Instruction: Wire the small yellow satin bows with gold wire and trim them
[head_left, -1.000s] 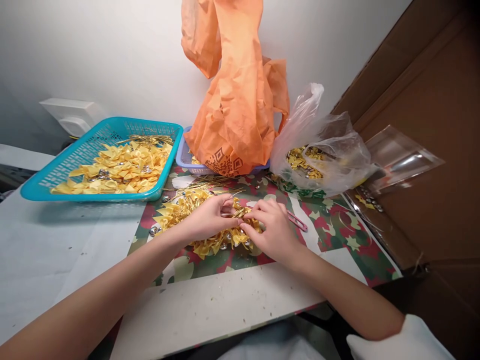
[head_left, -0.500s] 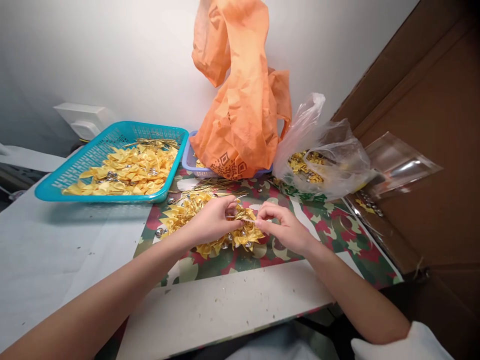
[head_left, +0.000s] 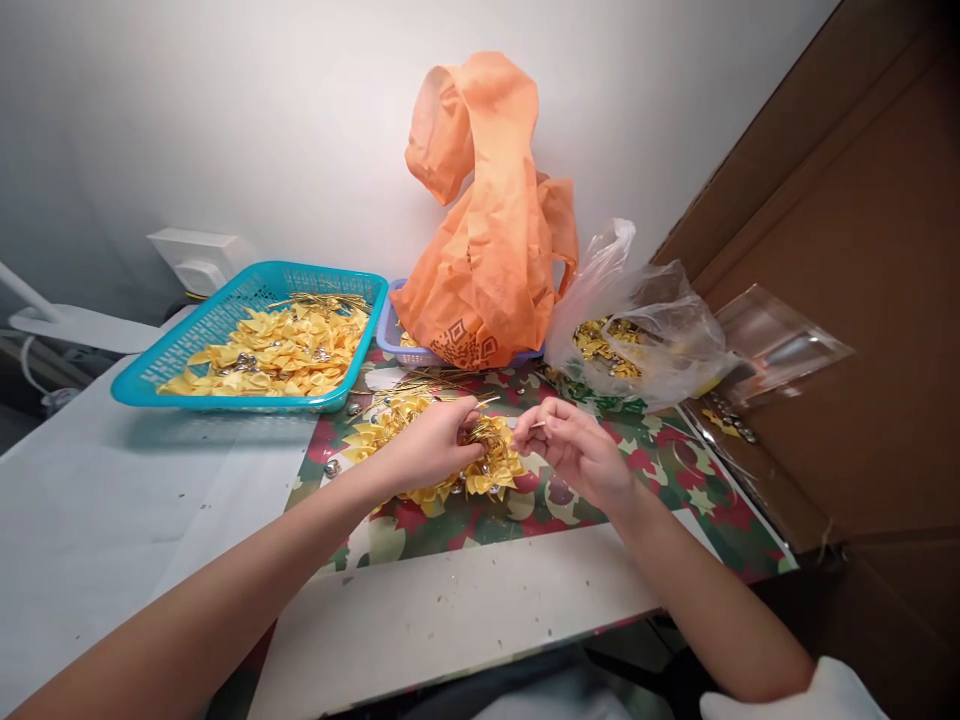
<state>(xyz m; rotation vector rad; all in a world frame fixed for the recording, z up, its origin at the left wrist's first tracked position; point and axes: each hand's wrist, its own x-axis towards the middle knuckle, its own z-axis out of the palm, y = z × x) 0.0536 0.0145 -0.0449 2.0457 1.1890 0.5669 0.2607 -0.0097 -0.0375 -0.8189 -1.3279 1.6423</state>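
Observation:
My left hand (head_left: 431, 445) is curled over a pile of yellow ribbon flowers (head_left: 420, 495) with gold wire stems. Its thumb and fingers close about a bunch of these stems (head_left: 480, 432), partly hidden by the hand. A thin pale strip (head_left: 489, 401) sticks out past its fingertips. To the right, just off the pile, my right hand (head_left: 581, 450) is closed in a pinch. A short bit of thin pale strip (head_left: 538, 425) shows at its fingertips. Small silver bells (head_left: 332, 468) lie among and beside the flowers.
A teal basket (head_left: 124, 390) of yellow flowers stands left. Behind the pile, an orange bag (head_left: 495, 250) rests on a lilac basket (head_left: 388, 335). A clear plastic bag (head_left: 667, 330) with gold pieces sits right, before a cardboard box (head_left: 847, 330). Camouflage-patterned sheeting (head_left: 570, 510) covers the table.
My right hand has turned and drawn slightly right and up from my left hand. The strip that stretched between both hands no longer spans the gap. The camera view has tilted up slightly.

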